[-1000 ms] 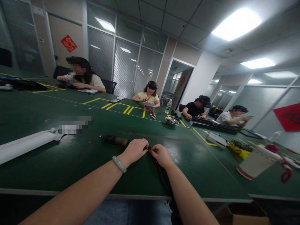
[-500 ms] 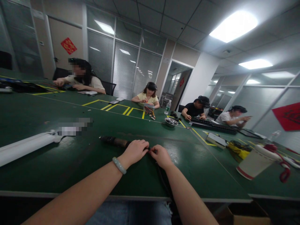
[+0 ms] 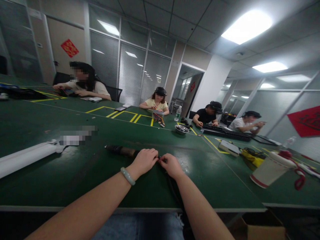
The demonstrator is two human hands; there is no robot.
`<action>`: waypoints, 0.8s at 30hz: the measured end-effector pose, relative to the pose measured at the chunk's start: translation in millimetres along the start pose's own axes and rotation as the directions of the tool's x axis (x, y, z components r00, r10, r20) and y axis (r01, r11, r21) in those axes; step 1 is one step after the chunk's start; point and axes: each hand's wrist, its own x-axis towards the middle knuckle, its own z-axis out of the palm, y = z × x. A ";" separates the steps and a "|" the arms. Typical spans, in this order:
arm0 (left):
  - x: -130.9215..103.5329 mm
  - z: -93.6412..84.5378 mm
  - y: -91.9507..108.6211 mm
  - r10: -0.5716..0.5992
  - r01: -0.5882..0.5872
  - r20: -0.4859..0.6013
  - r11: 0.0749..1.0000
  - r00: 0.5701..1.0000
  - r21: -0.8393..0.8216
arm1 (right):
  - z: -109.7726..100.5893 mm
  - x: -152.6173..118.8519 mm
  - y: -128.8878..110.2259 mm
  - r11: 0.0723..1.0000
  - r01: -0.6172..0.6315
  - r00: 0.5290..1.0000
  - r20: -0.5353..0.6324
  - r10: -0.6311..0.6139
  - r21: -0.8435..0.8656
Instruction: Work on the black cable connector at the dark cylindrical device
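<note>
A dark electric screwdriver [image 3: 127, 151] with a brownish band lies on the green table, its metal tip pointing left. My left hand [image 3: 146, 160], with a pale bangle at the wrist, is closed over its rear end. My right hand [image 3: 171, 164] is closed in a pinch just to the right, where the black cable [image 3: 172, 186] meets the tool. Both hands' fingertips nearly touch. What exactly lies between the right fingertips is mostly hidden. From there the cable runs down under my right forearm towards the table edge.
A white arm-like bar [image 3: 27, 157] lies at left. Farther back are a metal bowl [image 3: 181, 129], a water bottle [image 3: 178, 113] and a bundle of wires [image 3: 160, 118]. A white cup [image 3: 271, 170] stands at right near a grey box [image 3: 228, 147]. Several people sit across the table [image 3: 212, 186].
The view has shifted very slightly. Both hands stay at the screwdriver's rear end, and the right fingers have moved only a little.
</note>
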 end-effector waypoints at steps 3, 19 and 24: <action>0.6 1.2 -0.7 -0.008 0.008 -0.003 1.000 1.000 -0.007 | -0.9 -0.5 -0.9 1.000 -0.011 1.000 -0.001 0.011 -0.001; -2.6 -6.5 -9.7 0.048 -0.044 0.039 0.995 0.998 -0.087 | 0.4 1.0 0.5 1.000 -0.005 1.000 0.008 0.005 0.013; -2.3 -5.6 -12.0 0.039 -0.036 0.032 0.995 0.999 -0.093 | -0.6 1.0 0.5 1.000 -0.006 1.000 0.014 0.006 0.025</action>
